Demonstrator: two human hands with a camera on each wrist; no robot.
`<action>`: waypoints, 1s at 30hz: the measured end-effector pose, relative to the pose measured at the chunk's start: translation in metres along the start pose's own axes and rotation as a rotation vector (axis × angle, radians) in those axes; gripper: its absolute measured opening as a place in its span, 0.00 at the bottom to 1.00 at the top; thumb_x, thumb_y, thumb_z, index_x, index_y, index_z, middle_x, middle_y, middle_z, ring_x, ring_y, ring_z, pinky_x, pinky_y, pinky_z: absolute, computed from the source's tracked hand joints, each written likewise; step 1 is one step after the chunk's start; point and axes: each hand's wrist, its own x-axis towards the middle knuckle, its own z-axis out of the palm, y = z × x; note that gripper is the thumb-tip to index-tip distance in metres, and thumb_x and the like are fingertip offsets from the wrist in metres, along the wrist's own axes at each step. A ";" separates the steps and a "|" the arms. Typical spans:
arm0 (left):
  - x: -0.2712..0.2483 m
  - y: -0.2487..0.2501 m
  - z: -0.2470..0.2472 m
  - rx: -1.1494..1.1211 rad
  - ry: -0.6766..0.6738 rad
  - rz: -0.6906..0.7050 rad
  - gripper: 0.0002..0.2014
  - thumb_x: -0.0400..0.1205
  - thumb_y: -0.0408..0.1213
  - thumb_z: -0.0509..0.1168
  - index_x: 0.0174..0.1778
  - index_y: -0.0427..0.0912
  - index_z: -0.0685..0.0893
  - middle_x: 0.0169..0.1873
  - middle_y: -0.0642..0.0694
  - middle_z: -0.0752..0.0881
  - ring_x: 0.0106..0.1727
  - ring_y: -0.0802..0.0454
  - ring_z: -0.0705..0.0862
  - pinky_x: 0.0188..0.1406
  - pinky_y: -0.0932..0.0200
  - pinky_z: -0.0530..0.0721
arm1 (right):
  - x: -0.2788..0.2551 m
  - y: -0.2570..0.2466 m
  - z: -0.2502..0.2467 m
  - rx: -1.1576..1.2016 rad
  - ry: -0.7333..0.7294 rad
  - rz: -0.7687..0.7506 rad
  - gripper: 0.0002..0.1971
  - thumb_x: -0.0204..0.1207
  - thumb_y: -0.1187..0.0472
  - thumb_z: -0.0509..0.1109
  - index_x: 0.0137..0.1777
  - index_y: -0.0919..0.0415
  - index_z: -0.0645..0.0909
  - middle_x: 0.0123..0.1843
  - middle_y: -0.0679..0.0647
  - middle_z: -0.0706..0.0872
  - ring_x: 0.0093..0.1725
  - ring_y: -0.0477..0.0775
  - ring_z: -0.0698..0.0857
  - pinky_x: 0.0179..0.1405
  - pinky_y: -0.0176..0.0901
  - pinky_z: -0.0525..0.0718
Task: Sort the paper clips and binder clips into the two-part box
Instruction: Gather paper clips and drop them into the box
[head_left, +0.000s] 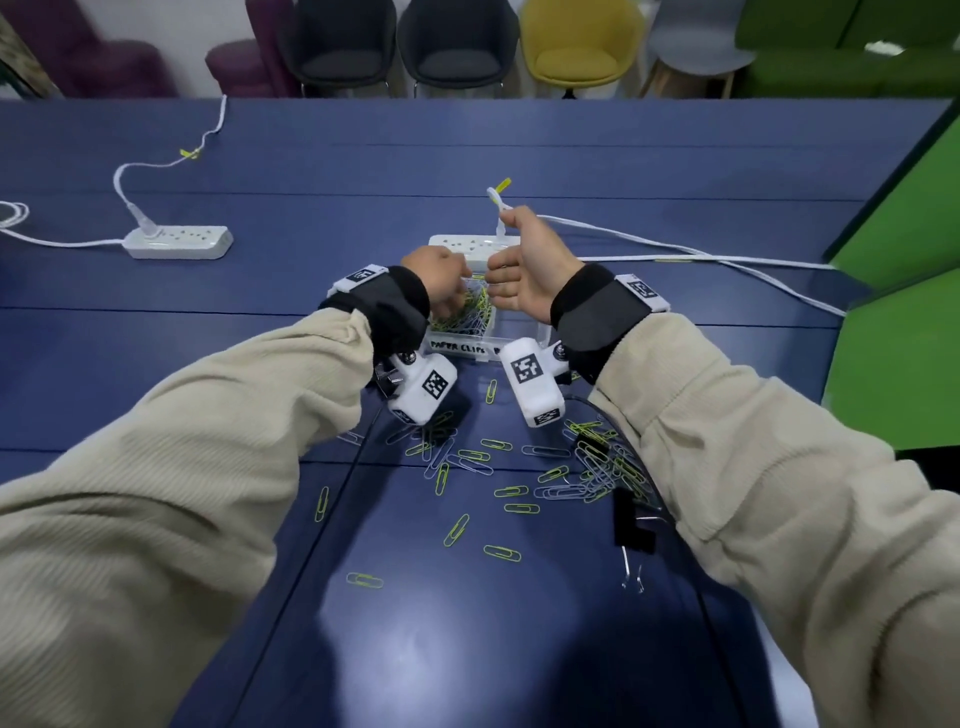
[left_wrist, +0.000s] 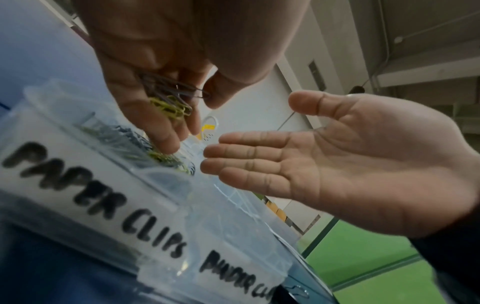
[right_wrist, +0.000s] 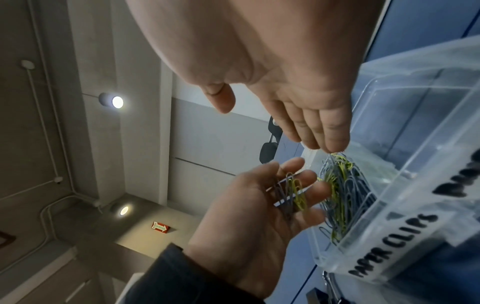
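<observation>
Your left hand cups a small bunch of paper clips, grey and yellow-green wire loops lying across the curled fingers, thumb bent above them; that grip is closed loosely on the bunch. It hangs over the left compartment of the box, fingertips just above the heap already inside.

Your right hand holds nothing: its grip is apart, palm flat and turned toward the left hand, fingers straight and side by side, thumb raised. It stands just beside the left hand, over the right compartment.

The two-part box is clear plastic with a divider wall. White tape on its near wall carries black handwritten labels, "PAPER CLIPS" on the left and one that seems to read "BINDER CLIPS", partly cut off, on the right. The left compartment holds a tangled pile of paper clips in the same grey and yellow-green. What lies in the right compartment you cannot tell.

The box sits mid-table on the blue table. Nearer to you, loose paper clips lie scattered toward the near edge, thickest in a heap under your right forearm. A black binder clip with silver wire handles lies beside that heap.

Beyond the box lies a white power strip with its cable; another power strip lies toward the left edge.
</observation>
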 end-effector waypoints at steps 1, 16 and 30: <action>-0.001 0.000 0.001 -0.077 -0.010 -0.001 0.10 0.85 0.36 0.54 0.44 0.39 0.78 0.33 0.45 0.79 0.30 0.46 0.78 0.28 0.59 0.76 | 0.000 0.001 -0.002 -0.014 0.001 -0.002 0.25 0.78 0.39 0.58 0.55 0.64 0.74 0.37 0.56 0.66 0.37 0.56 0.66 0.39 0.45 0.70; -0.045 0.004 -0.011 -0.078 -0.180 0.202 0.20 0.89 0.44 0.47 0.74 0.44 0.74 0.66 0.48 0.80 0.67 0.55 0.76 0.55 0.71 0.76 | -0.028 0.015 -0.007 -0.220 -0.057 -0.176 0.18 0.81 0.45 0.61 0.51 0.61 0.81 0.44 0.56 0.80 0.41 0.54 0.78 0.44 0.44 0.79; -0.179 -0.108 -0.079 0.973 -0.208 0.241 0.35 0.66 0.70 0.69 0.67 0.58 0.76 0.58 0.54 0.83 0.48 0.55 0.81 0.55 0.62 0.75 | -0.119 0.048 -0.083 -1.315 0.050 -0.228 0.13 0.74 0.68 0.67 0.54 0.54 0.86 0.38 0.53 0.90 0.32 0.55 0.87 0.36 0.47 0.90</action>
